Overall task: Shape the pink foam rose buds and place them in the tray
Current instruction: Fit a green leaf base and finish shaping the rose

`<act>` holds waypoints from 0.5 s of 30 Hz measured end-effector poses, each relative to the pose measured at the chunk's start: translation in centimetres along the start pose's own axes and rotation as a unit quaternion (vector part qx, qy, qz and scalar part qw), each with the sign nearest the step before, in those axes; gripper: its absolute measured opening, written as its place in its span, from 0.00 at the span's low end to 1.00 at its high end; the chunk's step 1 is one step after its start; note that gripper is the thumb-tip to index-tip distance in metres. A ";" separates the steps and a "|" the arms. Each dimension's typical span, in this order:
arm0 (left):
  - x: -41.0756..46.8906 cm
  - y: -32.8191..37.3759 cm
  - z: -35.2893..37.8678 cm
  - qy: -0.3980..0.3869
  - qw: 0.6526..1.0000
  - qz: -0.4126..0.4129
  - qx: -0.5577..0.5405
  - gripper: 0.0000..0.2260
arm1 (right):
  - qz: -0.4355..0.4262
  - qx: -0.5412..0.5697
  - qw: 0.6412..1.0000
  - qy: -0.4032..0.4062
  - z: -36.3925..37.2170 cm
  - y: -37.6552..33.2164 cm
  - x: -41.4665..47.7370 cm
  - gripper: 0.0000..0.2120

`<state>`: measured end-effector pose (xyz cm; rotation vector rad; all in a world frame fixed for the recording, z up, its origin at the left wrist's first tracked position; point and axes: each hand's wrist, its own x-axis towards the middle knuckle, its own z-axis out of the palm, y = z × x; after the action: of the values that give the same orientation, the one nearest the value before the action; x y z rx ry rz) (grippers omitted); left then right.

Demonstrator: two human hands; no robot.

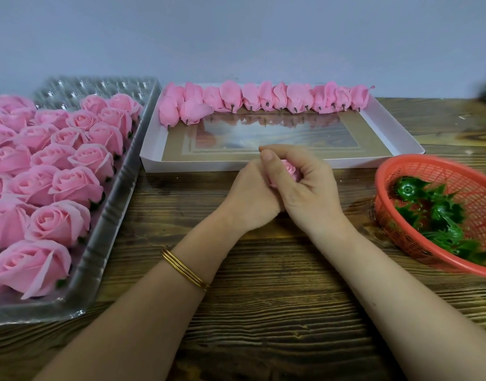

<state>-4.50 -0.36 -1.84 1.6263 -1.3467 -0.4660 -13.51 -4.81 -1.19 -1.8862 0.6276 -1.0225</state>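
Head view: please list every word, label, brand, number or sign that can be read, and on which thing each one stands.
None: no readable text shows anywhere.
White tray: its glossy bottom shows a picture under glare, no letters to make out.
Clear tray, red basket, bangles: no print.
Bud held by left hand and right hand: plain pink.

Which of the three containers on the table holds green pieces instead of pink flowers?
The red mesh basket on the right, holding green leaf pieces. The clear plastic tray and the white tray hold pink flowers.
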 end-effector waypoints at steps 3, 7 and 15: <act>0.0 0.0 0.0 0.000 1.000 0.008 0.021 0.06 | 0.013 -0.014 1.000 -0.002 0.2 0.2 -0.2 0.13; 0.0 0.0 0.0 0.007 0.999 0.012 0.031 0.06 | 0.035 -0.020 0.999 -0.008 0.3 0.2 -0.3 0.19; -0.1 -0.3 0.1 0.026 1.000 -0.002 0.014 0.06 | 0.067 -0.022 0.997 -0.038 0.3 0.3 0.0 0.26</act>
<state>-4.44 -0.38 -2.17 1.6532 -1.3173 -0.4048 -13.24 -4.76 -1.55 -1.8840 0.7264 -0.8547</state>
